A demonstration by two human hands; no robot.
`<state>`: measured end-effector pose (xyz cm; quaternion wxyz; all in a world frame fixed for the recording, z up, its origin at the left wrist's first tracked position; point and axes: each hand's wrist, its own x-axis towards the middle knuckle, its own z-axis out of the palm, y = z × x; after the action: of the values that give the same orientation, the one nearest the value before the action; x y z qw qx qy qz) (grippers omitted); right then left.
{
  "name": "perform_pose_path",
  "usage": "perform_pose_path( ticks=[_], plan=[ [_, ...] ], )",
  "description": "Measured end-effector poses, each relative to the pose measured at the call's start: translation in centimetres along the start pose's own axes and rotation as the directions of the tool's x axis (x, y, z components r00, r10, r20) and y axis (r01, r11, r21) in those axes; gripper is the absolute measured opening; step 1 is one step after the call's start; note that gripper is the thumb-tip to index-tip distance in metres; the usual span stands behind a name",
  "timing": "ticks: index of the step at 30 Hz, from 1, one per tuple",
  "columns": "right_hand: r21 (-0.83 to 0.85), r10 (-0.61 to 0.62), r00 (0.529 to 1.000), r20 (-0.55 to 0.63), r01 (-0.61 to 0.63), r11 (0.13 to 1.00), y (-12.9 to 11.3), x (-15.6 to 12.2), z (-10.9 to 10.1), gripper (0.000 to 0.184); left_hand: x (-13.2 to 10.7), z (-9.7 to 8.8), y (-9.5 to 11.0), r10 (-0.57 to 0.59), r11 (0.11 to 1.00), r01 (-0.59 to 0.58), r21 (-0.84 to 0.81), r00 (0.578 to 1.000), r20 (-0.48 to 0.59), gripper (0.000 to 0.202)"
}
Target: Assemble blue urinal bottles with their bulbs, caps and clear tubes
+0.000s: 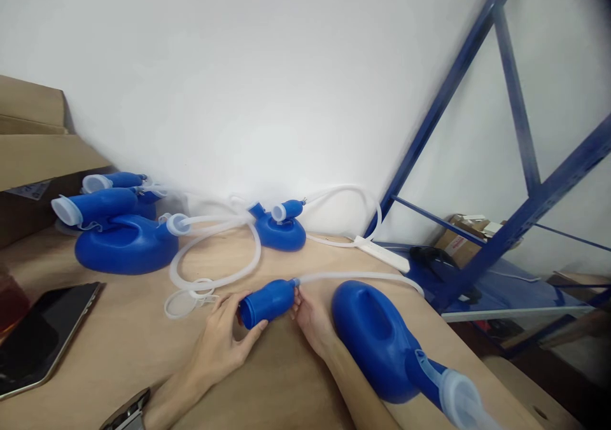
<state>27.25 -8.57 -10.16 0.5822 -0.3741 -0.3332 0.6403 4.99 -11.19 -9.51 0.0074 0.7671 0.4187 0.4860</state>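
Note:
My left hand (222,341) wraps round the open end of a small blue plastic funnel piece (268,301) lying on the wooden table (143,347). The fingertips of my right hand (310,319) pinch its narrow end, where a clear white tube (353,277) joins it. That tube runs right toward the table edge. A large blue plastic bottle with a translucent neck cap (382,341) lies just right of my right forearm.
Several more blue bottles (124,242) (281,229) with coiled clear tubing (214,271) lie at the back by the white wall. A dark tablet (42,334) rests at the left edge. Cardboard boxes (33,144) stand at far left, a blue metal rack (520,214) at right.

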Motion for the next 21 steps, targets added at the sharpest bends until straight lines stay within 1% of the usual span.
perform_pose_path(
  ticks=[3,8,11,13,16,18,21],
  plan=[
    [0.004,-0.014,0.999,0.031,0.014,1.0,-0.1,-0.4,0.0,0.051,-0.2,-0.3,-0.2,0.003,1.0,-0.003,0.007,1.0,0.0,0.041],
    [0.0,0.003,0.997,0.081,-0.003,1.0,-0.4,-0.4,-0.4,0.05,-0.2,-0.7,-0.4,0.078,0.996,-0.078,0.046,0.997,-0.01,0.043],
    [0.004,-0.012,0.996,0.09,0.011,1.0,-0.7,-0.4,-0.5,0.051,0.0,-0.9,-0.4,0.115,0.992,-0.114,0.06,0.993,-0.005,0.043],
    [0.006,-0.031,0.996,0.08,0.031,1.0,-0.7,-0.5,-0.4,0.051,0.2,-1.0,-0.2,0.118,0.991,-0.118,0.059,0.993,-0.001,0.043],
    [0.006,-0.066,0.997,0.049,0.066,0.998,-0.5,-0.6,0.1,0.051,0.2,-1.1,0.0,0.048,0.998,-0.048,0.033,0.999,-0.003,0.044],
    [0.005,-0.094,0.995,0.024,0.094,0.996,-0.3,-0.7,0.5,0.05,0.1,-1.1,0.2,-0.041,0.999,0.041,-0.008,0.999,0.022,0.045],
    [0.01,-0.128,0.992,-0.006,0.128,0.992,-0.3,-0.8,0.8,0.048,-0.1,-1.0,0.6,-0.174,0.979,0.182,-0.087,0.98,0.091,0.046]
  ],
)
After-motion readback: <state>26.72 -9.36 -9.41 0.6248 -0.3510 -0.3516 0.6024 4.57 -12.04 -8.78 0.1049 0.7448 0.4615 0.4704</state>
